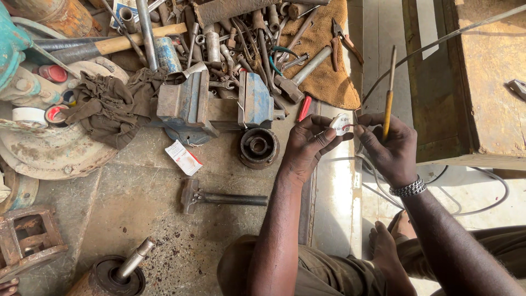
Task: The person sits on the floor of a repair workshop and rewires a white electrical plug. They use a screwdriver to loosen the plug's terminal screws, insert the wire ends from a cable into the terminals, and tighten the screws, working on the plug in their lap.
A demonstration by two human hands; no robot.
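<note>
My left hand (307, 147) pinches a small white electrical plug (341, 124) between thumb and fingers, just right of the blue bench vise (215, 104). My right hand (388, 147), with a metal bracelet on the wrist, touches the plug's right side with its fingertips and holds a yellow-handled screwdriver (389, 96) upright, shaft pointing away from me. A grey cable (438, 41) runs from the plug up to the right. Another grey cable loops on the floor under my right forearm.
A hammer (219, 197) lies on the concrete near my left arm. A round metal bearing housing (258, 147) sits below the vise. Loose tools, sockets and pliers (342, 35) crowd the top, partly on a brown cloth. A wooden bench (482, 82) stands right.
</note>
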